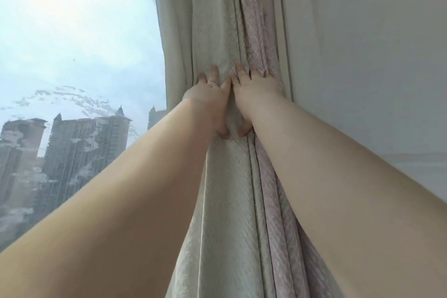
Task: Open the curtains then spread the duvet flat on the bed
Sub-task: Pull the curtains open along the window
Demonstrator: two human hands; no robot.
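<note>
Cream quilted fabric fills the middle of my feed: the curtains [232, 176] hang gathered into a tight vertical bunch against the right edge of the window [72, 55], pale cream folds on the left of the bundle, pinkish folds on the right.

Both bare arms reach forward and up into the bunch. The left hand [210, 99] lies on the cream folds, fingers spread and partly tucked into a pleat, thumb pointing down; a thin ring [212, 82] sits on one finger. The right hand [254, 94] is just beside it, index fingers touching or nearly so, its fingertips pushed into the seam where cream meets pink, thumb also down. Between the two thumbs a strip of cream cloth shows. I read both hands as pressing and pinching the gathered fabric rather than fully fisted around it; how far the fingers wrap behind the folds I cannot tell.

Glass to the left is uncovered. Hazy sky above, a cluster of tall buildings [72, 147] below, with streaky smears or reflections across the pane.

Right of the curtain bundle, touching or very close to it, stands a white panelled surface [362, 55] with raised moulding, either a wall or a cupboard door; I cannot say which.

Bed and duvet do not appear from this head camera.
</note>
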